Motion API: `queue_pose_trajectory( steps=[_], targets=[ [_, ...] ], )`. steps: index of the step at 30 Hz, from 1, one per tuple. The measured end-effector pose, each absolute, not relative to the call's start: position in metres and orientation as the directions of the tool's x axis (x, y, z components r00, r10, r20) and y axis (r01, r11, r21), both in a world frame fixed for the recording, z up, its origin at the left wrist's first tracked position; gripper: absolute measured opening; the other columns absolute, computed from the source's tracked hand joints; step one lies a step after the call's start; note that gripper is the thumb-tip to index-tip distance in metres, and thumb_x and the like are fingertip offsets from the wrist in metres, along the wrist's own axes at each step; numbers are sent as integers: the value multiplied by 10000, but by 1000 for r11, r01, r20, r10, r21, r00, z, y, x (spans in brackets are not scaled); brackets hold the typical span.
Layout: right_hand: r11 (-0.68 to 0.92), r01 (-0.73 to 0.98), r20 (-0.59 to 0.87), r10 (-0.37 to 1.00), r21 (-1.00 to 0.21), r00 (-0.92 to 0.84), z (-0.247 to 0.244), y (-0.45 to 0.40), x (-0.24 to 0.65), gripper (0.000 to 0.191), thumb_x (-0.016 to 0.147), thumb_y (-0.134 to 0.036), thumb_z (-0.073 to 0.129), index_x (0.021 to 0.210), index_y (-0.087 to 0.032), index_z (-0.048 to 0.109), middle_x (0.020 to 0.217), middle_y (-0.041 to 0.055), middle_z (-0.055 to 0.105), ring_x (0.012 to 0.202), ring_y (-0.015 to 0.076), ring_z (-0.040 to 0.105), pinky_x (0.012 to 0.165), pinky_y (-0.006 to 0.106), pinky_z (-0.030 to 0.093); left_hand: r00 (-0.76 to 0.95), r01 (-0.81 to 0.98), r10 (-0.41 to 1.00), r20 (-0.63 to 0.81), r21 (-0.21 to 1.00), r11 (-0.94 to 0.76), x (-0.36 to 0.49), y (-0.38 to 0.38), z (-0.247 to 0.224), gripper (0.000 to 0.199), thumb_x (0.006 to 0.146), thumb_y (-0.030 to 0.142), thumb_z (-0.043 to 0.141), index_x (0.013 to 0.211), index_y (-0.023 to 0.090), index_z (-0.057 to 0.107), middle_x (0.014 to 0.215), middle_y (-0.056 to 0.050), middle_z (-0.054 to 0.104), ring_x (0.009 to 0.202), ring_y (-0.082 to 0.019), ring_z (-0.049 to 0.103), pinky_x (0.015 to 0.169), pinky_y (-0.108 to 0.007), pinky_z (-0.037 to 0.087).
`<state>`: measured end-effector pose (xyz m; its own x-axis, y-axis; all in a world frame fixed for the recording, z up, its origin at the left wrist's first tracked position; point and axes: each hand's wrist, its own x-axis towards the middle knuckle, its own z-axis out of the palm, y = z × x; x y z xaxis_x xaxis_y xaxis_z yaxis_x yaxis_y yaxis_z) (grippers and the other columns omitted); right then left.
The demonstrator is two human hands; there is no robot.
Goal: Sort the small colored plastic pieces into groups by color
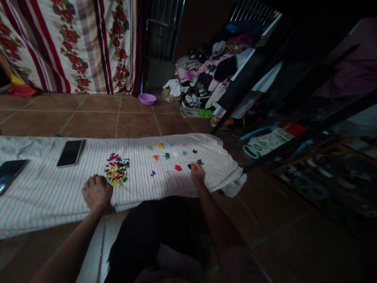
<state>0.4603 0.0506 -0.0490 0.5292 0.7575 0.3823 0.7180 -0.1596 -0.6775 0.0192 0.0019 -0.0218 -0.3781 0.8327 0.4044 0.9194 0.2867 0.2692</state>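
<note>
My right hand (198, 172) reaches over the striped cloth (141, 196), with thumb and finger pinched at a small black piece (190, 166). Beside it lies a small dark grey-green cluster (200, 161). My left hand (97, 192) rests on the cloth with its fingers curled in, and nothing shows in it. Just past its knuckles lies a mixed pile of small coloured pieces (117, 169). Between the hands sit small single-colour groups, among them a red one (178, 168), a green one (167, 156), a yellow one (160, 145) and an orange one (155, 157).
Two phones, one flat near the pile (70, 153) and one at the left edge (11, 173), lie on the cloth. Beyond are a purple basin (147, 99), a heap of clothes (206, 74) and a floral curtain (70, 43). A dark rack post (232, 112) stands at right.
</note>
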Motion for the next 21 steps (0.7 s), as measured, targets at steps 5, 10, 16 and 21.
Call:
queue_pose_trajectory(
  steps=[5,10,16,21],
  targets=[
    [-202,729,355,769,-654,532,-55,52,459,358,744,-200,402,910,-183,719,957,75,716,919,208,624,884,322,481,-386,919,830,402,247,308,22,1,-16,299,894,287,330,928,152,595,1066,-139,612,1011,-279,519,818,-405,344],
    [-116,799,429,793,-590,432,-58,47,458,416,726,-163,379,993,-163,699,1004,89,706,962,214,610,926,356,465,-389,918,835,389,240,315,24,1,-12,318,904,298,306,920,158,591,1055,-133,616,1004,-275,525,815,-399,339],
    [-44,842,477,808,-538,347,-61,43,454,430,725,-186,414,1071,-152,666,1074,116,679,991,240,581,938,409,449,-406,905,832,379,290,310,24,0,-12,296,883,290,329,926,160,590,1056,-140,609,1016,-285,515,823,-400,323],
    [-14,861,489,818,-508,302,-61,43,454,411,757,-212,431,1101,-162,649,1093,113,673,1007,241,569,946,418,431,-408,905,835,370,288,314,24,1,-11,294,879,285,340,937,157,598,1066,-139,610,1027,-285,513,840,-405,324]
  ],
)
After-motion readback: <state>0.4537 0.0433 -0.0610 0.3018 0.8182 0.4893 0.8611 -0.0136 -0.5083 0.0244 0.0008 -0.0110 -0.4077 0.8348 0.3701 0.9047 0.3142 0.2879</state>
